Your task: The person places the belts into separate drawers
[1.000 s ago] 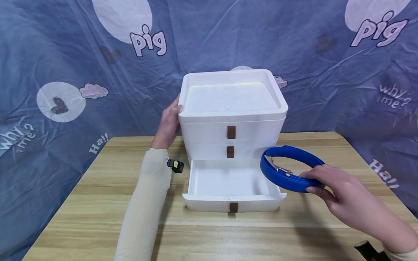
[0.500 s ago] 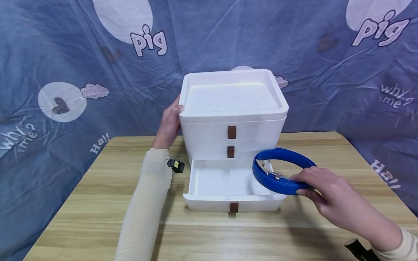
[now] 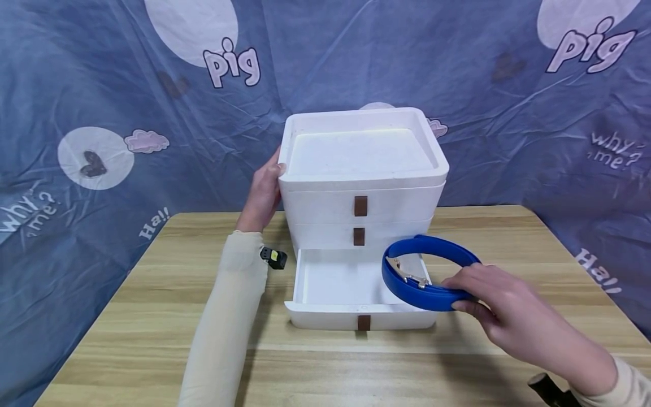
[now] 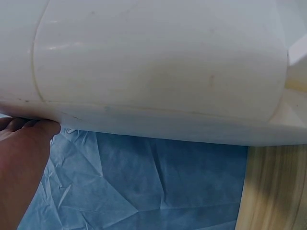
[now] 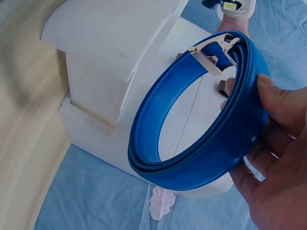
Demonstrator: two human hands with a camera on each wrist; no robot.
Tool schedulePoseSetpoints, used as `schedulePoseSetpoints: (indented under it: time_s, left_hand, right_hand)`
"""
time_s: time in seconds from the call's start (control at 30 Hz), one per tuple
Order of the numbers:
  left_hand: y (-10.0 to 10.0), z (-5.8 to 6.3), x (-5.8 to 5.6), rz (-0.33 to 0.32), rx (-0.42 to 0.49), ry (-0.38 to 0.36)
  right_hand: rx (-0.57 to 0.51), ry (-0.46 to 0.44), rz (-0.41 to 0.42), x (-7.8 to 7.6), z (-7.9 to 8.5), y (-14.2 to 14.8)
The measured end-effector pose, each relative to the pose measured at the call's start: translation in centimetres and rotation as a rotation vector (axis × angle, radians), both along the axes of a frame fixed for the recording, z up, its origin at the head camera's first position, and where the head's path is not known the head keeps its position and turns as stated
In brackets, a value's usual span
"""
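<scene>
A rolled blue belt (image 3: pixel 424 299) with a metal buckle (image 3: pixel 407 275) hangs over the right side of the pulled-out bottom drawer (image 3: pixel 325 317). My right hand (image 3: pixel 513 316) pinches the coil at its right end, thumb on one side and fingers on the other, as the right wrist view shows. The inside of that drawer shows bare white. My left hand (image 3: pixel 263 189) holds the white drawer unit (image 3: pixel 315 206) at its upper left side, thumb at the top rim. Its fingers are partly hidden; in the left wrist view they lie against the side wall (image 4: pixel 158 62).
The unit stands toward the back of a wooden table (image 3: pixel 152 316), with a blue printed cloth (image 3: pixel 325 51) behind it. Two upper drawers with brown tabs (image 3: pixel 360 206) are closed. A shallow tray (image 3: pixel 356 152) forms the unit's top.
My right hand has carried the belt leftward and slightly down, from beside the bottom drawer to over its right part. The left hand and the drawer unit have stayed in place.
</scene>
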State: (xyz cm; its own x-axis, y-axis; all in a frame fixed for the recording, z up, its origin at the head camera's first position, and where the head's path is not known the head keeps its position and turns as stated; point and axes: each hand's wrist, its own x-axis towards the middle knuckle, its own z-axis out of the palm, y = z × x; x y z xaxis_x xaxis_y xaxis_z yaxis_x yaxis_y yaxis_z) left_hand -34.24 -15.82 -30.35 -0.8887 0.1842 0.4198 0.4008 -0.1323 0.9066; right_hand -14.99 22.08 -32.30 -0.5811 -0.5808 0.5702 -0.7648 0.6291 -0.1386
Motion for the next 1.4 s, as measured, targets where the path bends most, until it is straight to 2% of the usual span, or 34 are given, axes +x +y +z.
schedulePoseSetpoints:
  time_s: [0.57,0.83,1.4]
  left_hand:
    - [0.0,0.0,-0.1,0.005,0.015,-0.001]
    - [0.1,0.0,-0.1,0.012,0.012,-0.008]
    - [0.0,0.0,0.0,-0.001,0.032,0.009]
  right_hand:
    - [0.028,-0.059,0.062,-0.3,-0.3,-1.9]
    - [0.042,-0.114,0.067,-0.6,-0.4,-2.4]
    - [0.034,-0.168,0.099,-1.4,-0.9,-4.0]
